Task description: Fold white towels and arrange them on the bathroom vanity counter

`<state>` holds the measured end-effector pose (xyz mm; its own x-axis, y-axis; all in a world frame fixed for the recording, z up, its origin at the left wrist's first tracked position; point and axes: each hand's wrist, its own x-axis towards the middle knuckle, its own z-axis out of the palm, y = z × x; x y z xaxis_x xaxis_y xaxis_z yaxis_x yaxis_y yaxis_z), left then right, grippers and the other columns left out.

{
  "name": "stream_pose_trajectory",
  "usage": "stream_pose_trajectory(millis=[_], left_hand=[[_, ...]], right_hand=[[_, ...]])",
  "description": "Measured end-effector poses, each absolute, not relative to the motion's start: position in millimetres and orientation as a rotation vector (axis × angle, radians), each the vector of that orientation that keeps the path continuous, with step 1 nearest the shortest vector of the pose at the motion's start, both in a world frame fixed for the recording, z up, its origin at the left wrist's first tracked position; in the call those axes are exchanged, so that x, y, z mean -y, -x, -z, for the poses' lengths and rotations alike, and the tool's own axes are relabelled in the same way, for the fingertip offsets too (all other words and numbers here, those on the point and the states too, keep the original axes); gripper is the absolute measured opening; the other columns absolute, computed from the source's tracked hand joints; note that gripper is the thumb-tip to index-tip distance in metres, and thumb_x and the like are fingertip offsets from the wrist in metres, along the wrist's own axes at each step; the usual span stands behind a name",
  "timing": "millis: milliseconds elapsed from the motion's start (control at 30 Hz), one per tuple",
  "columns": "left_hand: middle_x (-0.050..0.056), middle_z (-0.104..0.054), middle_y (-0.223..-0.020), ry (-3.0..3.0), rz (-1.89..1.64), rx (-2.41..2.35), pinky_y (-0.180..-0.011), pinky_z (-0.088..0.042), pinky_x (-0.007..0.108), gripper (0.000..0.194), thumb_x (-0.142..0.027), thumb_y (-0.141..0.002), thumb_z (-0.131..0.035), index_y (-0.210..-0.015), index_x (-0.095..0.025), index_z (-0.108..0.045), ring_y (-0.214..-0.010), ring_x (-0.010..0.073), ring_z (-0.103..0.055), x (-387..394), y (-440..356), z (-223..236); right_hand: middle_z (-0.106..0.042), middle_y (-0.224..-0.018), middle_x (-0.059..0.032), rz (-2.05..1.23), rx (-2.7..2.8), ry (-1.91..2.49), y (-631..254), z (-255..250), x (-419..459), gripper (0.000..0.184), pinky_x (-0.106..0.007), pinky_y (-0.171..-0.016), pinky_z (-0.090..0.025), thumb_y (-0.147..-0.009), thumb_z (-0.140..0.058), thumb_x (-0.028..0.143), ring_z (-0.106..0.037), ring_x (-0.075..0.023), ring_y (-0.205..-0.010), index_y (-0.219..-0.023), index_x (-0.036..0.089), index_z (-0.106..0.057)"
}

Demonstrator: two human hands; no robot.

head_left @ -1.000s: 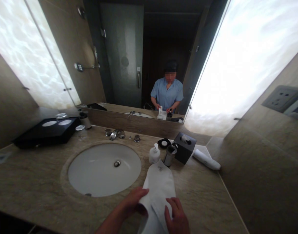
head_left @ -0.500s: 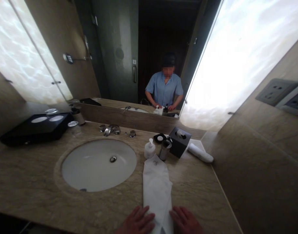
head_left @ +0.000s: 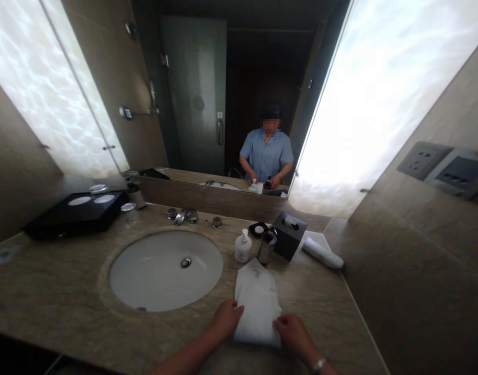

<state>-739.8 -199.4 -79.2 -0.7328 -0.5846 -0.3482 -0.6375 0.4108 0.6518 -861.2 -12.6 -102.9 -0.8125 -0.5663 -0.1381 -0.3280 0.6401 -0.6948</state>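
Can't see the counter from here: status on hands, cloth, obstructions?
Left hand at left edge of white cloth; right hand at right edge. Cloth folded on counter. Pump bottle close beyond its tip.

At lower centre, a cloth on the desk; sink to its left, pump bottle and tissue box behind

You have: one towel, matt white cloth; one countertop, smooth veined stone; one basin, glossy, ceramic-looking; one faucet, shiny metal; one pump bottle, smooth, plastic-looking.
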Motion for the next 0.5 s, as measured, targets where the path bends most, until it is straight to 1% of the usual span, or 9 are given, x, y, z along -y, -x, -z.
stream_pose_trajectory(millis=[67,100,167,233,300,333,367,433,500], left_hand=[[0.019,-0.056,-0.133,0.932,-1.119,-2.849,-0.108,-0.038,0.042,0.049,-0.03,-0.091,-0.047,-0.133,-0.005,-0.049,-0.125,0.0295,-0.05,191.9,720.1,91.3],[0.018,-0.05,-0.14,0.67,-0.973,-3.02,-0.112,-0.034,0.048,0.052,-0.032,-0.09,-0.049,-0.136,-0.008,-0.047,-0.132,0.0324,-0.043,188.5,710.2,103.1],[0.018,-0.053,-0.137,0.048,-0.689,-3.177,-0.105,-0.041,0.059,0.056,-0.035,-0.082,-0.061,-0.133,-0.014,-0.053,-0.127,0.04,-0.048,185.4,697.2,130.6],[0.014,-0.063,-0.125,-0.05,-0.616,-3.24,-0.1,-0.047,0.055,0.038,-0.022,-0.084,-0.055,-0.122,-0.017,-0.062,-0.116,0.0361,-0.058,188.2,697.8,149.5],[0.012,-0.068,-0.117,0.248,-0.751,-3.182,-0.1,-0.048,0.048,0.034,-0.016,-0.088,-0.046,-0.116,-0.018,-0.065,-0.11,0.0298,-0.062,196.2,711.3,150.0],[0.012,-0.068,-0.115,0.417,-0.829,-3.109,-0.099,-0.047,0.045,0.033,-0.018,-0.089,-0.046,-0.115,-0.018,-0.065,-0.108,0.0285,-0.062,201.3,721.1,143.9],[0.013,-0.069,-0.112,0.563,-0.888,-3.033,-0.098,-0.048,0.045,0.032,-0.023,-0.089,-0.048,-0.116,-0.018,-0.065,-0.106,0.0287,-0.062,206.5,731.7,135.2],[0.011,-0.071,-0.102,0.734,-0.935,-2.962,-0.092,-0.05,0.043,0.032,-0.03,-0.088,-0.053,-0.115,-0.019,-0.065,-0.1,0.0283,-0.064,215.4,750.8,116.8],[0.008,-0.069,-0.101,0.695,-0.935,-2.976,-0.088,-0.051,0.038,0.026,-0.027,-0.085,-0.055,-0.107,-0.022,-0.068,-0.093,0.0242,-0.064,220.1,762.5,105.1]], right_hand=[[-0.073,-0.101,-0.0119,0.874,-2.724,1.136,851.3,113.1,4.5,0.041,-0.038,-0.082,-0.049,-0.076,-0.053,0.03,-0.065,-0.0274,-0.094,-0.11,0.012,-0.067],[-0.07,-0.114,-0.0089,0.766,-2.806,1.458,847.5,119.9,0.4,0.049,-0.04,-0.088,-0.048,-0.072,-0.054,0.026,-0.063,-0.0287,-0.104,-0.12,0.017,-0.062],[-0.069,-0.119,0.0002,0.503,-2.827,2.101,845.9,133.2,-5.1,0.065,-0.038,-0.089,-0.047,-0.058,-0.055,0.015,-0.062,-0.0272,-0.107,-0.122,0.027,-0.059],[-0.073,-0.108,0.0046,0.416,-2.77,2.343,853.0,141.1,-5.0,0.065,-0.036,-0.082,-0.048,-0.055,-0.056,0.01,-0.066,-0.0237,-0.094,-0.117,0.029,-0.061],[-0.074,-0.094,0.0018,0.577,-2.788,2.061,864.6,141.0,1.7,0.043,-0.033,-0.079,-0.049,-0.069,-0.06,0.015,-0.066,-0.0204,-0.085,-0.11,0.026,-0.065],[-0.073,-0.091,-0.001,0.684,-2.782,1.783,870.1,138.6,7.1,0.031,-0.032,-0.078,-0.05,-0.077,-0.059,0.021,-0.065,-0.0193,-0.083,-0.107,0.024,-0.067],[-0.072,-0.091,-0.0043,0.772,-2.753,1.476,874.6,135.3,13.3,0.026,-0.032,-0.078,-0.051,-0.084,-0.056,0.028,-0.065,-0.0188,-0.084,-0.107,0.022,-0.068],[-0.07,-0.088,-0.0093,0.819,-2.712,1.004,878.9,129.1,25.5,0.032,-0.033,-0.078,-0.052,-0.089,-0.049,0.037,-0.066,-0.0198,-0.082,-0.108,0.019,-0.068],[-0.07,-0.092,-0.0108,0.712,-2.831,0.97,877.2,127.4,33.8,0.032,-0.038,-0.075,-0.052,-0.089,-0.049,0.035,-0.066,-0.0235,-0.082,-0.112,0.021,-0.067]])
